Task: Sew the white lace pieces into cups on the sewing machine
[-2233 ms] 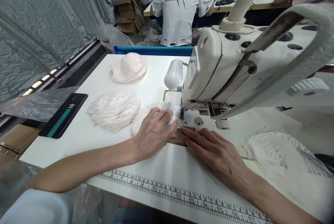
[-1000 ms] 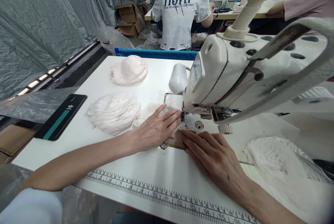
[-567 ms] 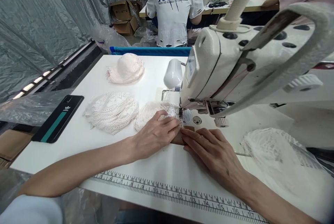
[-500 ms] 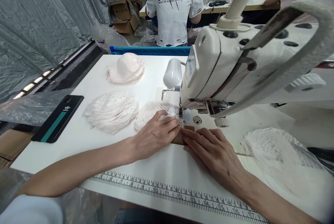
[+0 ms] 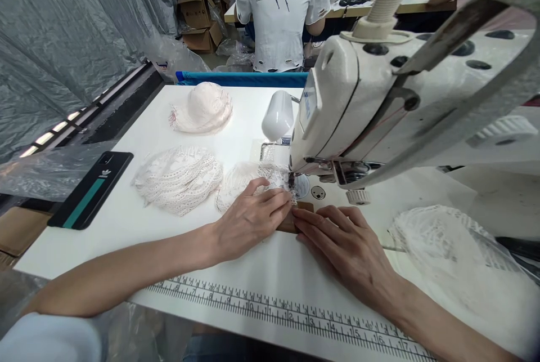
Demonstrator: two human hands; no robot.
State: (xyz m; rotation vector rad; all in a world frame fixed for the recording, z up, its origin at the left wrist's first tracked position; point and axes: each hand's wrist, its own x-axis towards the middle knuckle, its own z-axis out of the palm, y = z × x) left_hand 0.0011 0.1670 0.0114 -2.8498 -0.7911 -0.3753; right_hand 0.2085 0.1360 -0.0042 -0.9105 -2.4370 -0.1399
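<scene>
The lace piece (image 5: pixel 241 181) lies just beyond my left hand (image 5: pixel 251 215), the nearer, stretching sideways to the presser foot (image 5: pixel 291 181); my right hand (image 5: pixel 343 238) touches the brown plate (image 5: pixel 287 226); whether either grips, I cannot tell.

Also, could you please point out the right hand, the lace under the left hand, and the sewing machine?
Right hand (image 5: pixel 348 242): head view, back of hand.
Lace (image 5: pixel 240 177): head view, its uncovered part.
Sewing machine (image 5: pixel 371 80): head view, its white housing.

Left hand (image 5: pixel 253 217) on white lace (image 5: pixel 238 182), right hand (image 5: pixel 348 241) just beside, near sewing machine (image 5: pixel 327 114).
</scene>
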